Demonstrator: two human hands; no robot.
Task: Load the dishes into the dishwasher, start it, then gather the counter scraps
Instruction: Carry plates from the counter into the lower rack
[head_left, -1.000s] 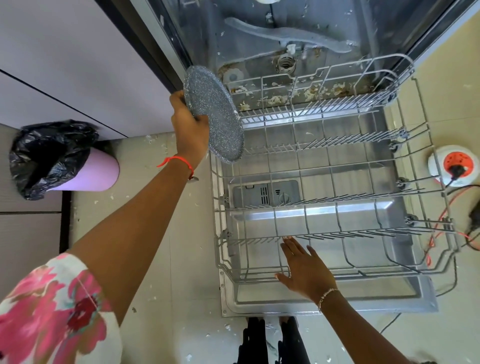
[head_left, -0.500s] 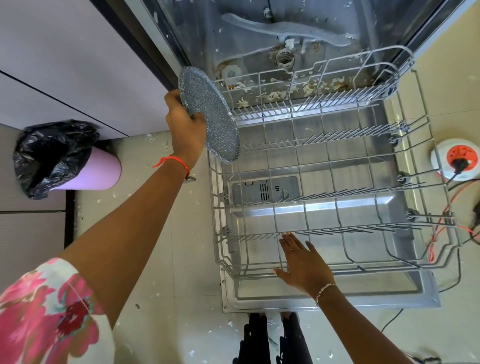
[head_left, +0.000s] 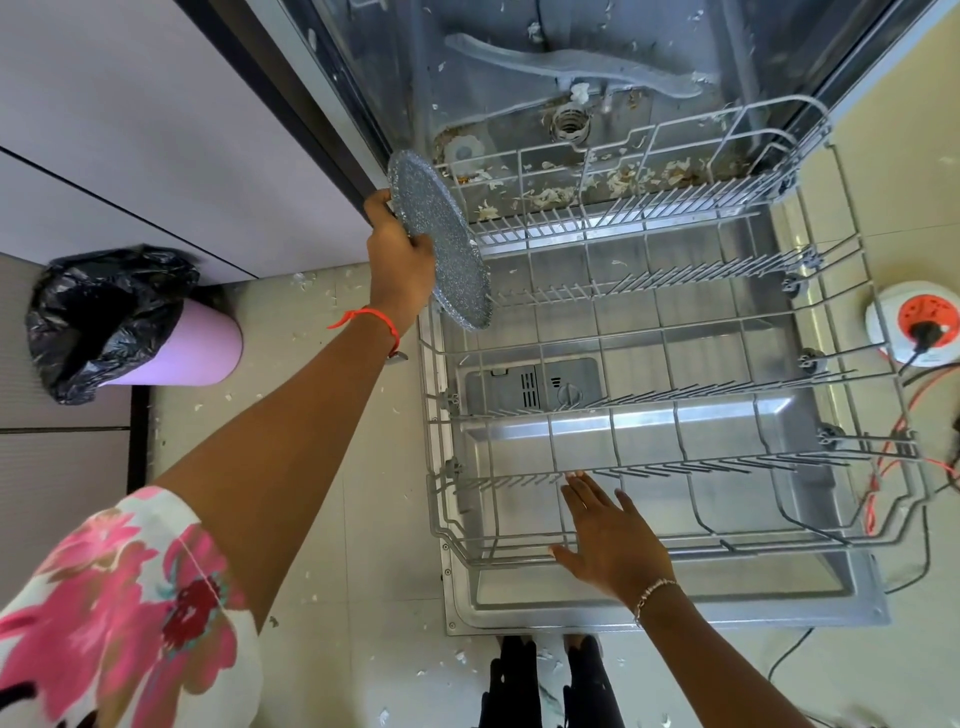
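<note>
Bringing a speckled grey plate (head_left: 452, 244) to the pulled-out lower rack (head_left: 675, 332) of the dishwasher.

Left hand (head_left: 400, 260) curled round the plate rim, holding it on edge and tilted above the rear left corner of the rack, not yet between any tines (head_left: 649, 283). Right hand (head_left: 608, 535) flat, fingers straight, holding nothing, at the front wires of the rack; cannot tell if really touching them. Likely step in hand: seating the plate. Better to turn it upright first, line the edge with one gap in a tine row, then lower slowly down to the bottom wires and release only when seated. Good also to steady the rack with the free hand, as likely to roll on the open door (head_left: 675, 603). Worth minding the food scraps (head_left: 550, 196) on the tub floor behind.
</note>
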